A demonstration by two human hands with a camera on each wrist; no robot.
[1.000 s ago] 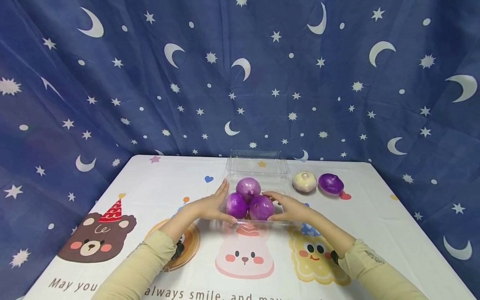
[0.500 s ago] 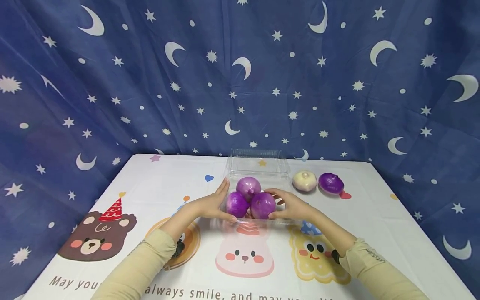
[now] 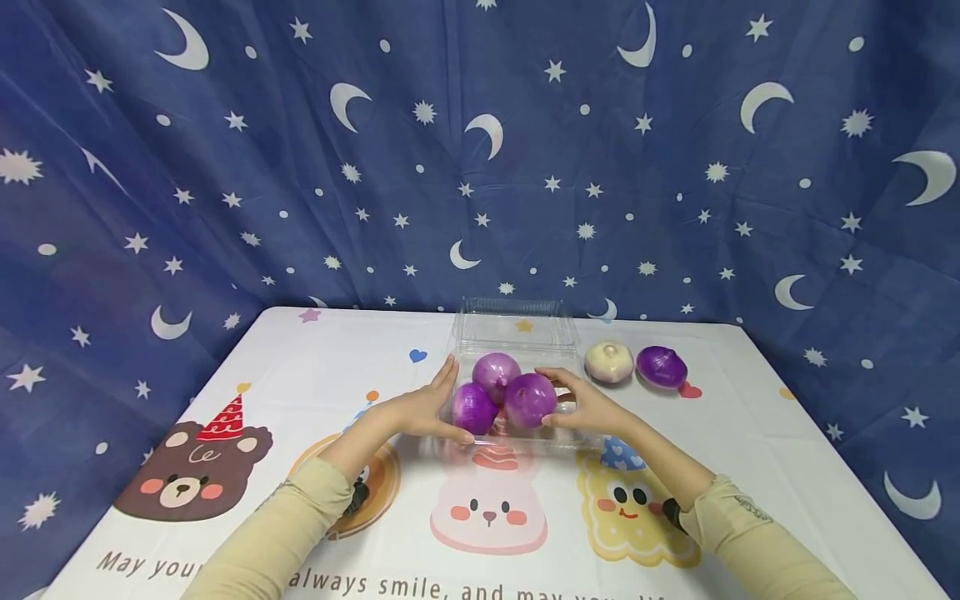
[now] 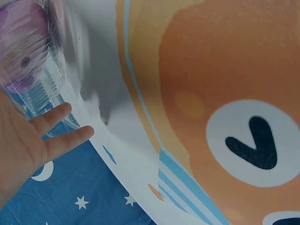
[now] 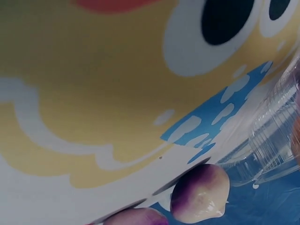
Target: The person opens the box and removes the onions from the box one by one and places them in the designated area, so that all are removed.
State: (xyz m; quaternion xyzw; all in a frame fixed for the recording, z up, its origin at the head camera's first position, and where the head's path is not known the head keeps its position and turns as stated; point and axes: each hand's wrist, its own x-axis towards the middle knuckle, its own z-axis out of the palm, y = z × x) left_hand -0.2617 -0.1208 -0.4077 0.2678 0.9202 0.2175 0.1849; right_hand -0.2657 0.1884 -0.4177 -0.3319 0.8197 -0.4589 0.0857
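A clear plastic clamshell box (image 3: 570,442) stands in the middle of the table, its lid (image 3: 517,327) folded back. Inside are a purple onion (image 3: 474,409) at the left and another purple onion (image 3: 492,373) behind. My right hand (image 3: 588,406) grips a third purple onion (image 3: 531,400) from its right side, thumb in front and fingers behind; it appears tilted and slightly raised. Along the box's left wall lies my left hand (image 3: 422,412), fingers extended and thumb at the front rim. The left wrist view shows that hand (image 4: 28,145) with straight fingers beside the plastic wall.
Right of the box sit a whitish onion (image 3: 609,362) and a dark purple onion (image 3: 662,367). The whitish one shows a purple side (image 5: 199,194) in the right wrist view. A star-and-moon curtain (image 3: 480,167) hangs behind the white printed tablecloth (image 3: 780,450).
My right hand has moved slightly right and upward in view with the right onion, opening a gap between it and the left onion. My left hand has stayed in place.
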